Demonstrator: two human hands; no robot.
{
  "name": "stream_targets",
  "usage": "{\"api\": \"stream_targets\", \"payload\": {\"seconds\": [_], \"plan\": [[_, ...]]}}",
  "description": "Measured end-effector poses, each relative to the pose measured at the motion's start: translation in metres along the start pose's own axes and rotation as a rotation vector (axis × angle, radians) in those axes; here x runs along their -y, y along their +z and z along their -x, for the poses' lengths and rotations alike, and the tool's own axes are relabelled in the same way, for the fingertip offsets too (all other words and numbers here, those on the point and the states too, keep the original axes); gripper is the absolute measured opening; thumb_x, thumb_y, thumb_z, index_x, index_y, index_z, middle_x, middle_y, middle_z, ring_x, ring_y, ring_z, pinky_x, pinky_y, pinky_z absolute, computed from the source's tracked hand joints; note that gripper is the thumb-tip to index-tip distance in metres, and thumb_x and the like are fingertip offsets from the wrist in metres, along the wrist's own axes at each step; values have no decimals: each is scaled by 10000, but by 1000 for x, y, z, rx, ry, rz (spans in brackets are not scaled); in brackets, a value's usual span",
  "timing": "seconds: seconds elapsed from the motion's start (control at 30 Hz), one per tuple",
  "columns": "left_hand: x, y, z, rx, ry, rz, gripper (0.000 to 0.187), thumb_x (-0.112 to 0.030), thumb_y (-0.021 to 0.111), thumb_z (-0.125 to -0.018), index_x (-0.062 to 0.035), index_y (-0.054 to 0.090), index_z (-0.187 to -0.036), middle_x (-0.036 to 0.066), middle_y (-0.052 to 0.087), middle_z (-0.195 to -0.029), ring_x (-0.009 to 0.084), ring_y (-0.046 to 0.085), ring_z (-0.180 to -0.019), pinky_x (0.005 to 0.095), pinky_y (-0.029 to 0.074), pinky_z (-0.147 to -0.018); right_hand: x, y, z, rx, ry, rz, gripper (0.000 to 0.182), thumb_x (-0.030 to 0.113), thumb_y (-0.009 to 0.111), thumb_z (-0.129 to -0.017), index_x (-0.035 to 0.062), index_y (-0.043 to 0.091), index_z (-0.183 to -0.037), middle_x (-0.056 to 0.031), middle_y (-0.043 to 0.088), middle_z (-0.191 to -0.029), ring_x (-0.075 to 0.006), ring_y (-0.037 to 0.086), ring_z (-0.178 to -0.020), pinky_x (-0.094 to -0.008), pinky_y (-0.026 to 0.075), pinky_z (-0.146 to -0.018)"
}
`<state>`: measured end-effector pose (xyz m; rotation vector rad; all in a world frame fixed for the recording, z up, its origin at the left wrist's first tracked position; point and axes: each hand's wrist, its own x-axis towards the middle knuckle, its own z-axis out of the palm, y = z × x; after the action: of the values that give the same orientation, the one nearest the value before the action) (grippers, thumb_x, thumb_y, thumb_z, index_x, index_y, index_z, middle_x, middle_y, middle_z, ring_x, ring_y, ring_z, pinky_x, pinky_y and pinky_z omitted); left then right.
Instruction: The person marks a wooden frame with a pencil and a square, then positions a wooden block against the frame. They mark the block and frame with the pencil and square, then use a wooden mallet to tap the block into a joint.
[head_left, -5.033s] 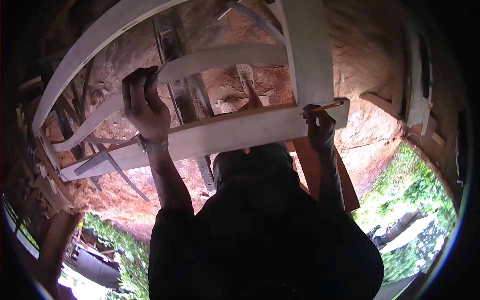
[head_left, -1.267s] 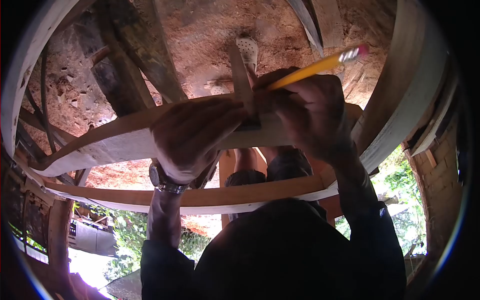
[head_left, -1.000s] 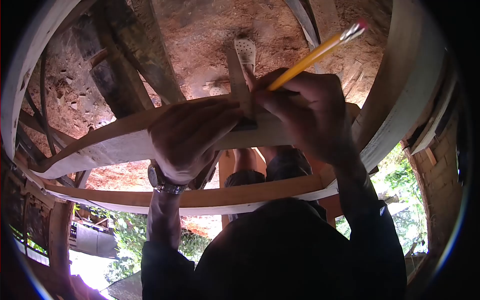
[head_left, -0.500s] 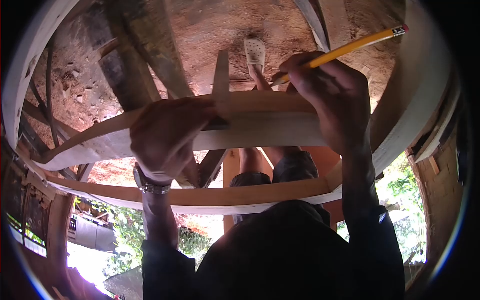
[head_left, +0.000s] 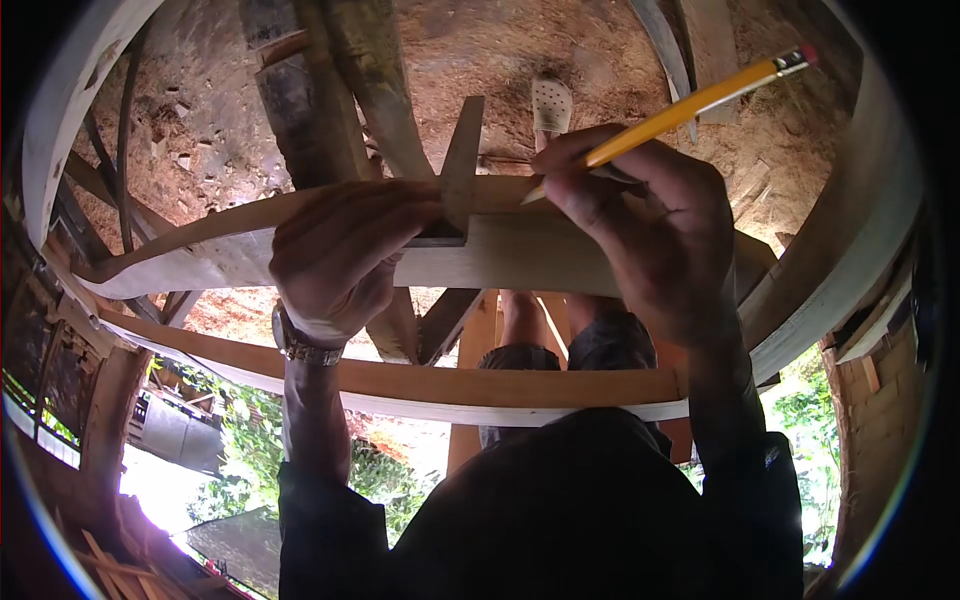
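Observation:
My left hand (head_left: 345, 250), with a watch on its wrist, is closed around the dark stock of a try square (head_left: 461, 160). The square's metal blade lies across the top edge of a curved wooden piece (head_left: 530, 250), with the stock along its near face. Between the fingers of my right hand (head_left: 660, 230) is a yellow pencil (head_left: 690, 105) with a pink eraser. Its sharpened tip points down and left, close over the wood's top edge just right of the blade.
A second curved wooden rail (head_left: 500, 384) runs nearer to my body. Broad curved boards rise at the right (head_left: 850, 250) and far left. Dark timbers (head_left: 310, 110) lie on the sawdust-covered floor (head_left: 470, 60), where my shoe (head_left: 551, 105) stands.
The pencil tip has come down and left, nearer the wood's top edge and the square's blade. My view has shifted slightly. The left hand still grips the square.

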<state>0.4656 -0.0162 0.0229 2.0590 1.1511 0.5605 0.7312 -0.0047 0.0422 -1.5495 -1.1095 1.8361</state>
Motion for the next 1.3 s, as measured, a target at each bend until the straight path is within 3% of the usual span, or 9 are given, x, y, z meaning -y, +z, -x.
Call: {"api": "stream_targets", "payload": {"seconds": [0.37, 0.77, 1.23, 1.3], "plan": [[5, 1, 3, -12, 25, 50, 361, 76, 656, -660, 7, 769, -996, 133, 778, -973, 301, 770, -929, 401, 640, -831, 3, 16, -15, 94, 9, 105, 144, 91, 691, -971, -17, 729, -1058, -95, 759, -958, -138, 708, -903, -288, 556, -815], [7, 3, 3, -57, 44, 50, 298, 73, 724, -703, -21, 779, -980, 114, 778, -949, 271, 773, -890, 373, 648, -794, -2, 21, -19, 86, -93, 181, 147, 85, 703, -966, -24, 741, -1057, -111, 767, -937, -163, 728, -876, -297, 580, -808], [6, 3, 3, -52, 29, 63, 317, 81, 698, -693, -23, 779, -981, 120, 777, -943, 277, 774, -891, 378, 648, -797, -5, 21, -21, 93, -125, 206, 170, 112, 715, -967, -25, 744, -1063, -106, 769, -913, -154, 727, -851, -290, 579, -787], [7, 4, 3, -54, 29, 63, 317, 80, 696, -693, -24, 781, -980, 119, 778, -943, 277, 774, -893, 379, 649, -802, 10, 16, -21, 151, 18, 69, 172, 113, 714, -967, -29, 740, -1060, -103, 767, -906, -152, 725, -849, -290, 578, -792]]}}
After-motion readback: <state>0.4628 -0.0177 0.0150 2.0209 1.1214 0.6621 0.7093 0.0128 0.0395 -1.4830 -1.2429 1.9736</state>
